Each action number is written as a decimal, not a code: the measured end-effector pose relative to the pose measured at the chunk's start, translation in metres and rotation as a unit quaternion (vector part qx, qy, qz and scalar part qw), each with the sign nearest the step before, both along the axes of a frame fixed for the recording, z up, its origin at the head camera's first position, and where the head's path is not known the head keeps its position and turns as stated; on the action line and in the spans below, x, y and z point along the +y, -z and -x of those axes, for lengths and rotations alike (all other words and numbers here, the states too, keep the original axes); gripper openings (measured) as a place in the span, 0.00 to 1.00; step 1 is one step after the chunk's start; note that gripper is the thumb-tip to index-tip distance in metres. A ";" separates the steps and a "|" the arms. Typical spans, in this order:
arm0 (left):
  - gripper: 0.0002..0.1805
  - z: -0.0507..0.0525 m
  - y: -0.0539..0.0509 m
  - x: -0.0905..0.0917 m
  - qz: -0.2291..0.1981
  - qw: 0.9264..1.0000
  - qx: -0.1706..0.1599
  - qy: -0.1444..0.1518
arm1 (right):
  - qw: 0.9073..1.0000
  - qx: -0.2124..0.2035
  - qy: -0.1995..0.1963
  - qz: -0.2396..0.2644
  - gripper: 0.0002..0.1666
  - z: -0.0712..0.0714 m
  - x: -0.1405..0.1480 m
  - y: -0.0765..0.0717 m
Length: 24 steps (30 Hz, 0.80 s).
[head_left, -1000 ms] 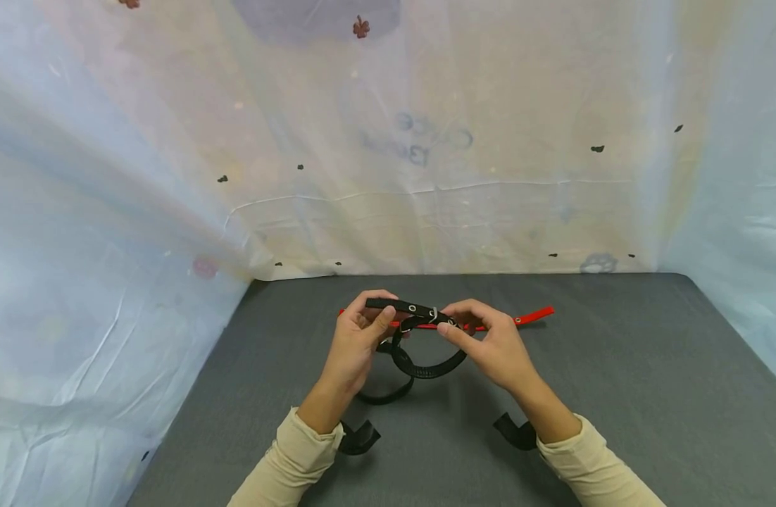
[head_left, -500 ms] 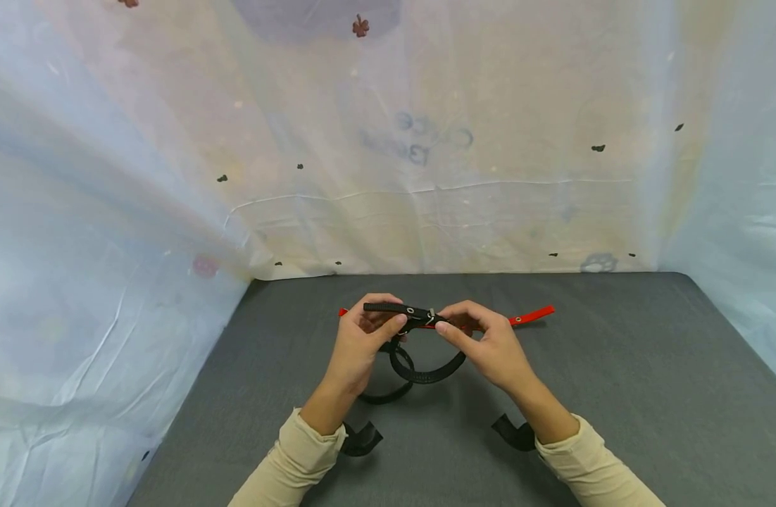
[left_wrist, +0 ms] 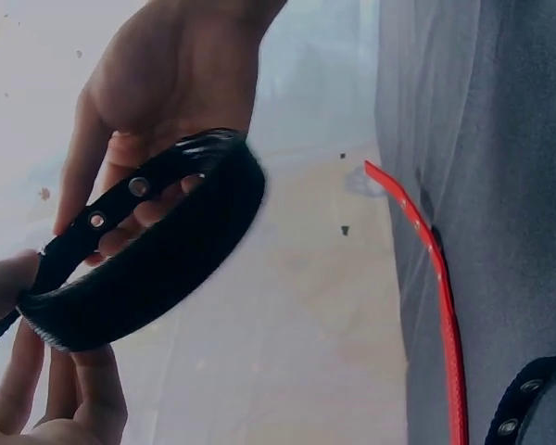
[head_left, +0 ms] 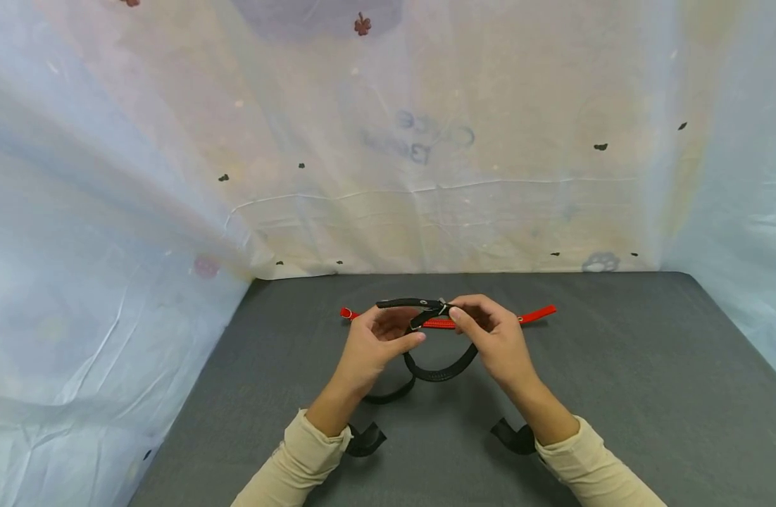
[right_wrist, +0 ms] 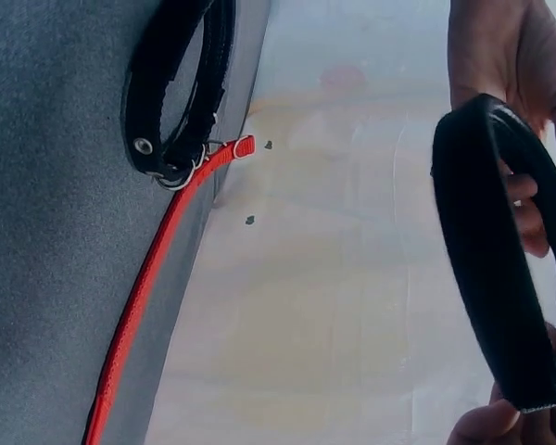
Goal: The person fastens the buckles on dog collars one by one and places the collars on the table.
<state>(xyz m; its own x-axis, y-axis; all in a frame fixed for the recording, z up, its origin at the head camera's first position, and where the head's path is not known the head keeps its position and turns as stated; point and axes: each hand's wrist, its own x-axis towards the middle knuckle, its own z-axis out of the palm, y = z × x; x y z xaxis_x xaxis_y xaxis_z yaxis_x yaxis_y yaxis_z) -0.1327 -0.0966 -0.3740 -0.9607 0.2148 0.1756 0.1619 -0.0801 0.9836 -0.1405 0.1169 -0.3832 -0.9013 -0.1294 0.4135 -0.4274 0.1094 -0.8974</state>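
A black collar [head_left: 441, 373] with metal eyelets and a buckle is held above the table, bent into a loop. My right hand [head_left: 496, 338] pinches it near the buckle. Behind the strap, the fingers of my left hand [head_left: 369, 345] are curled. The left thumb lies across the left side of the loop. Up and to the left points the strap's free end. Both wrist views show the loop between the two hands, the collar [left_wrist: 167, 269] in the left one and the collar [right_wrist: 482, 250] in the right one. The buckle's fine details are too small to tell.
A red collar or strap [head_left: 536, 315] with eyelets lies along the table behind my hands. Another black collar [head_left: 391, 398] lies on the grey table [head_left: 648, 387], partly hidden by my left hand. Dark curved pieces [head_left: 365, 441] stick out by both wrists. A pale sheet [head_left: 439, 218] hangs behind.
The black collar has shifted slightly right. My left thumb has slid down off the free strap onto the loop's side. The right hand still pinches near the buckle.
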 end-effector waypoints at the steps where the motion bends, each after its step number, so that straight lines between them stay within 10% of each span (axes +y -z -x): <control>1: 0.23 0.000 0.000 0.001 0.006 1.000 0.006 -0.002 | 1.000 -0.006 0.000 0.007 0.09 0.000 0.000 0.000; 24: 0.15 -0.004 0.002 0.004 0.052 0.993 0.103 -0.029 | 0.998 -0.046 -0.045 -0.016 0.10 0.000 0.004 -0.002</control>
<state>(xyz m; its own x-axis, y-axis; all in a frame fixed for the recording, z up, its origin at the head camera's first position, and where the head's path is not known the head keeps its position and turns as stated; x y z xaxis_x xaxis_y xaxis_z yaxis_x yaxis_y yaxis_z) -0.1289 -0.0922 -0.3755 -0.9179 0.1877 0.3497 0.3622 0.0363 0.9314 -0.1407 0.1209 -0.3815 -0.9194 -0.2235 0.3237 -0.3524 0.1027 -0.9302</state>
